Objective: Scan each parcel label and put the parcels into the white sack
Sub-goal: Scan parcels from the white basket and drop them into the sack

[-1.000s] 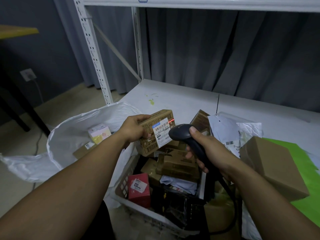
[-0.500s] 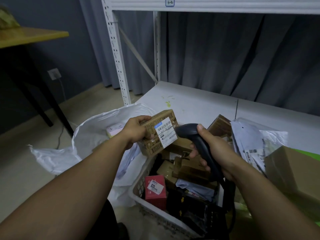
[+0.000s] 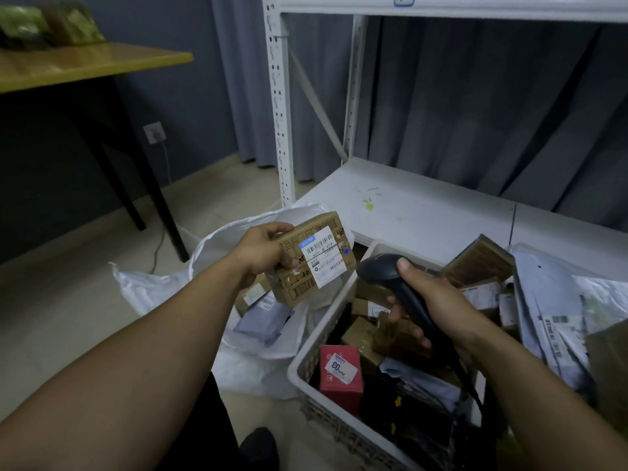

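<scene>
Our L hand (image 3: 261, 253) grips a brown cardboard parcel (image 3: 314, 261) by its left edge, fingers curled round it, label (image 3: 327, 255) facing us. The parcel is held in the air over the open white sack (image 3: 210, 246), which sits on the floor w/ a few pkgs inside. Our R hand (image 3: 431, 307) is wrapped round the black scanner (image 3: 380, 270), just right of the parcel, above the white basket (image 3: 326, 311) of parcels.

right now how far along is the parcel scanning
Looks early. Done: a few parcels, including a grey mailer, lie in the white sack. In hand: the left hand holds a labelled cardboard box by the sack's mouth; the right hand grips the barcode scanner. Left: the white basket is full, red box included.
</scene>
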